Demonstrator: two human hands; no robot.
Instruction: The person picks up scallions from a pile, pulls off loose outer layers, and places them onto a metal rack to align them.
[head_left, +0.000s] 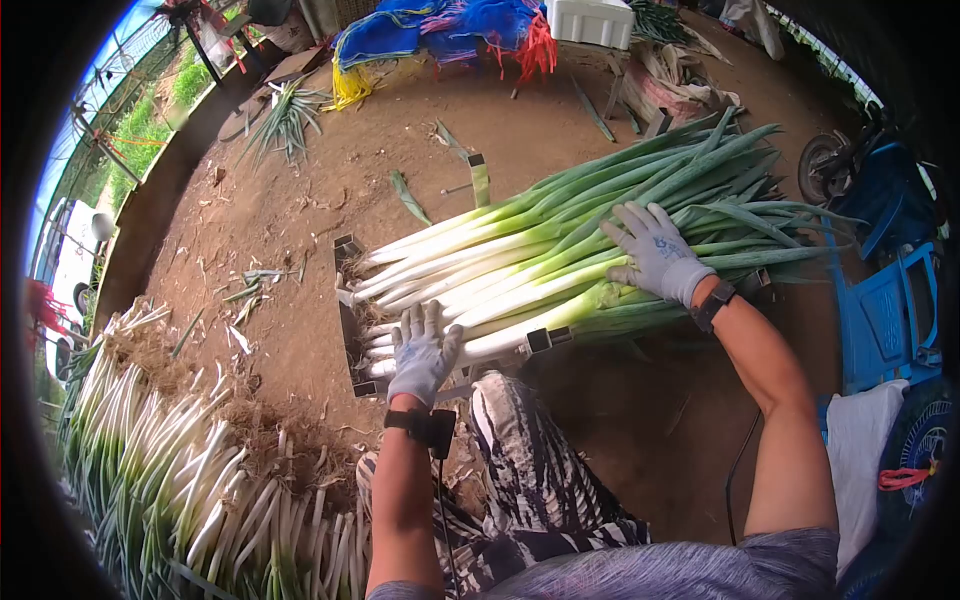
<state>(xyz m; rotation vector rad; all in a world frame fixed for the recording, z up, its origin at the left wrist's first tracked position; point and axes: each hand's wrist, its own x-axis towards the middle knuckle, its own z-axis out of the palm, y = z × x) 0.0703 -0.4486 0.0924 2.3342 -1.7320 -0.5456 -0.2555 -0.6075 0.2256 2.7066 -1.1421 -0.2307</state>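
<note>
A thick bundle of large green onions [500, 262] lies across a metal rack [351, 335], white root ends to the left and green leaves to the right. My left hand [422, 352], in a pale work glove, rests with fingers apart on the white stalks near the root end. Farther right, my right hand [658, 252], gloved likewise, presses flat with spread fingers on the green part. Short uprights of the rack, such as one metal post [480, 180], stand beside the bundle. Stalks hide most of the rack.
A large heap of green onions [190, 470] lies at lower left, roots inward. Loose leaves [287, 120] are scattered over the dirt floor. At the back are blue netting [430, 30] and a white foam box [590, 22]. A blue plastic chair [885, 310] stands right.
</note>
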